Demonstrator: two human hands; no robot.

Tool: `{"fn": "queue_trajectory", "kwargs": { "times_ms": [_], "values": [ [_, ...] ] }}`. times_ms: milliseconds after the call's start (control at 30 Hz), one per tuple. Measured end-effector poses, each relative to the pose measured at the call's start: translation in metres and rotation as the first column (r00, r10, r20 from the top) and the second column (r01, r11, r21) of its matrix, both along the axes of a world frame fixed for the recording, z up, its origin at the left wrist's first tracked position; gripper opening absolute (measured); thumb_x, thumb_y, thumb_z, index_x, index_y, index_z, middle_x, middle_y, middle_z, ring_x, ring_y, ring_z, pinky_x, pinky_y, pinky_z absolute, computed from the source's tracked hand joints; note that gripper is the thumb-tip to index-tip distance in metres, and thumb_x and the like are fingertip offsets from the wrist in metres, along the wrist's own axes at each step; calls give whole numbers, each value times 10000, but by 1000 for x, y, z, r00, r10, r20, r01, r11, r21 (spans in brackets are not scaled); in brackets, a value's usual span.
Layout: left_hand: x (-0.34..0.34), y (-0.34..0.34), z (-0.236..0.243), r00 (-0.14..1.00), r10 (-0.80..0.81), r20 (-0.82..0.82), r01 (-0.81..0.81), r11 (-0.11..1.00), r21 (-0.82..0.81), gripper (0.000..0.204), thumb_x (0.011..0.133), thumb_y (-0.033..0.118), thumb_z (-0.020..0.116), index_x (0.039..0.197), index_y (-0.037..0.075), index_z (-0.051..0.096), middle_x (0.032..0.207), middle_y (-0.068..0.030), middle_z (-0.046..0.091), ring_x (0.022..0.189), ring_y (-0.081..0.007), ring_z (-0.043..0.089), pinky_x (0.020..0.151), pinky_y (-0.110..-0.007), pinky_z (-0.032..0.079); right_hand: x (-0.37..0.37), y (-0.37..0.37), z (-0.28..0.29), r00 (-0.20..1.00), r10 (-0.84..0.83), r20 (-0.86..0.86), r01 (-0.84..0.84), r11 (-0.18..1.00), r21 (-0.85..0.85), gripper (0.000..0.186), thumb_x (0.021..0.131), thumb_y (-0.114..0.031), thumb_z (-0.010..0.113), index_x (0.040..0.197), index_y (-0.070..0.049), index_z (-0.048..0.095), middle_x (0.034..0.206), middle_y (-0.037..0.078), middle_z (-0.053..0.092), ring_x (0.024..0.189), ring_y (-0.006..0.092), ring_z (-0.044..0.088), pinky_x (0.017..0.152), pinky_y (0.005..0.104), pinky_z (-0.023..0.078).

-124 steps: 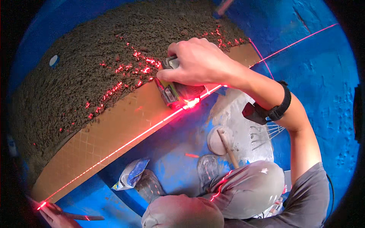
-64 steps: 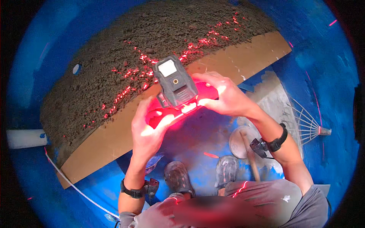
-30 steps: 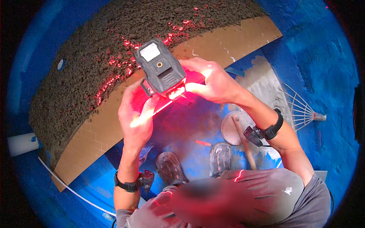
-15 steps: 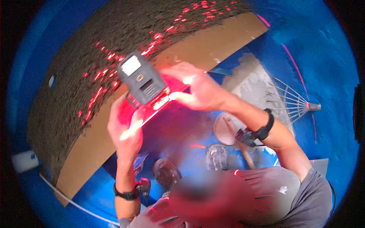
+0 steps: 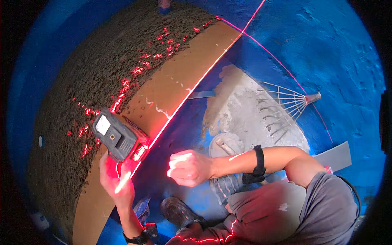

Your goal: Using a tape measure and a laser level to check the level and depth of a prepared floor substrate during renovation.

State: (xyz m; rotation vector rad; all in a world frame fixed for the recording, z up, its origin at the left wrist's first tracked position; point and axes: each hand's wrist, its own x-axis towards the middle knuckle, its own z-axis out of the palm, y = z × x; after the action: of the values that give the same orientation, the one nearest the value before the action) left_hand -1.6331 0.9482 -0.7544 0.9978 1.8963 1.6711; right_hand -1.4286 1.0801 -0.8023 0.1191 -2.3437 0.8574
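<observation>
My left hand (image 5: 117,179) grips the lower end of a dark grey laser level (image 5: 118,136), which tilts over the edge of a long brown board (image 5: 179,81). Red light glows at the level's base and falls on my fingers. A bright red line runs along the board's near edge. To the right of the level and apart from it, my right hand (image 5: 190,167) is closed in a fist. Nothing shows in it. Dark, crumbly material (image 5: 81,81) lies beyond the board, dotted with broken red light.
A fan-shaped metal rake head (image 5: 290,102) lies at the right, partly over a pale grey patch (image 5: 245,98) on the blue floor. A round pale piece (image 5: 224,145) sits beyond my right forearm. A flat grey plate (image 5: 335,156) is at the far right. My shoe (image 5: 177,210) stands below.
My right hand has let go of the laser level and closed into a fist nearer my body. The level, now in my left hand alone, sits lower and farther left in view.
</observation>
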Motion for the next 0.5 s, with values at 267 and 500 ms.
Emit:
{"fn": "queue_trajectory", "kwargs": {
  "times_ms": [267,500],
  "values": [
    [-2,-2,0,999,-25,-23,26,1000,7,440,957,3,671,1369,-59,531,1260,-121,638,1151,-184,612,1030,-327,462,-1,0,-8,1000,-6,14,6,1000,-19,157,768,-43,729,838,-54,589,709,63,501,666,257,545,557,391,460],
    [-2,-3,-2,999,-19,38,19,1000,-4,448,963,3,666,1382,-55,519,1273,-134,638,1159,-197,618,1042,-334,457,0,1,-9,999,-10,33,11,999,-40,176,755,-62,739,812,-59,573,710,70,506,669,270,543,557,402,457]
  ]
}}
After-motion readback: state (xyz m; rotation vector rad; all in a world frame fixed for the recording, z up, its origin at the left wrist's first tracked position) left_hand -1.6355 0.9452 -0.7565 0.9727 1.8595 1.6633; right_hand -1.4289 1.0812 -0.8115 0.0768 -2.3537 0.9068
